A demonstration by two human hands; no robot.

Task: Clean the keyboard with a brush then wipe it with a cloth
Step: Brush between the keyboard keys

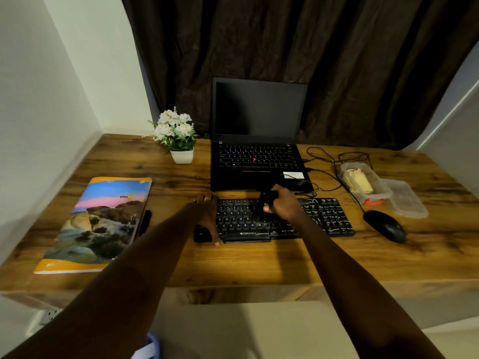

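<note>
brushing looks to be under way: the right hand (281,203) is closed round a dark brush (263,206), its lower end down on the middle keys of the black keyboard (324,216); the left hand (208,216) braces the keyboard's left end, fingers at the far edge, thumb at the near edge; the keyboard lies on the wooden desk (259,260) just in front of the open laptop (259,164); wiping seems not yet begun, neither hand holding a cloth; yellowish material in the clear plastic container (383,194) at right may be it, though that cannot be told
</note>
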